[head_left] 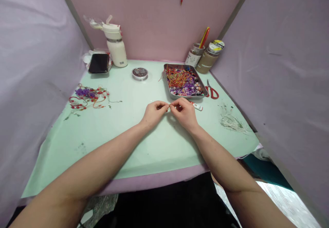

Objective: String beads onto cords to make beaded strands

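My left hand (155, 113) and my right hand (185, 113) meet fingertip to fingertip above the green tabletop. Both are closed in a pinch. Something small and pale shows between the fingertips, too small to make out. Just beyond my right hand stands a metal tray (168, 90) holding red-orange cords (177, 77) and purple, white and dark beads (189, 87). Partly behind the right hand lies a white and red object (197, 107). Scissors with red handles (212, 93) rest beside the tray.
Beaded strings (87, 96) lie at left, and a bundle of pale cords (232, 123) at right. Behind are a phone (99, 63), a white bottle (117, 51), a round spool (140, 73) and two jars (194, 55). Fabric walls (282, 50) enclose the table.
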{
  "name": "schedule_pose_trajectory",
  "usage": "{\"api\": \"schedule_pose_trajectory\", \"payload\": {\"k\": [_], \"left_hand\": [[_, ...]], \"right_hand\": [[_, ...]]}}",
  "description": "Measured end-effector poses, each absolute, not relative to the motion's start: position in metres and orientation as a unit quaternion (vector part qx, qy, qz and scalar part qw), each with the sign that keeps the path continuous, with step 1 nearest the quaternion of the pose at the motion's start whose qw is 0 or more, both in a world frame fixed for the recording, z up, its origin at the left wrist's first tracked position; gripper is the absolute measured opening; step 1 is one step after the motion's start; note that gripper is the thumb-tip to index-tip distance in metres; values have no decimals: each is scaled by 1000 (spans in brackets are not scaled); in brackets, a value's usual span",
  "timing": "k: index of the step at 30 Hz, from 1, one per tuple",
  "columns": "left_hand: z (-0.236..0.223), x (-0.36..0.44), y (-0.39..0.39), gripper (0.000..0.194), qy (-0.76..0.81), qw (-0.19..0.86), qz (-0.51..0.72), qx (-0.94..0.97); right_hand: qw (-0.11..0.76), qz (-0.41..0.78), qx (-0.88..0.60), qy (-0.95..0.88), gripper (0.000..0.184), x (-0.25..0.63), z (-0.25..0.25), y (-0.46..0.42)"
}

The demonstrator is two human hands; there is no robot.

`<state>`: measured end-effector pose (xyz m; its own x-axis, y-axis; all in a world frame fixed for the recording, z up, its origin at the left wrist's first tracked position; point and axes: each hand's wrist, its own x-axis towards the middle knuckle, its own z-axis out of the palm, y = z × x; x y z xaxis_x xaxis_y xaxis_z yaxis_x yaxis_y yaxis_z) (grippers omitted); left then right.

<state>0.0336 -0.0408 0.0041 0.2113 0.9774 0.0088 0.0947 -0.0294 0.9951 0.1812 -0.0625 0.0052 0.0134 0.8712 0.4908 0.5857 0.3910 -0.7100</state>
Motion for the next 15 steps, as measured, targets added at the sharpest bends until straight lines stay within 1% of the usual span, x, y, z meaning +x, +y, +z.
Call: {"api": "schedule_pose_trajectory", "payload": {"k": [9,15], "left_hand": [[-3,37,-39,20,419,634,433,484],[-3,37,-39,22,407,663,436,452]], "right_hand": [[496,117,-504,-698,11,181,5,-63],[489,127,-494,-708,10,182,4,-63]]}}
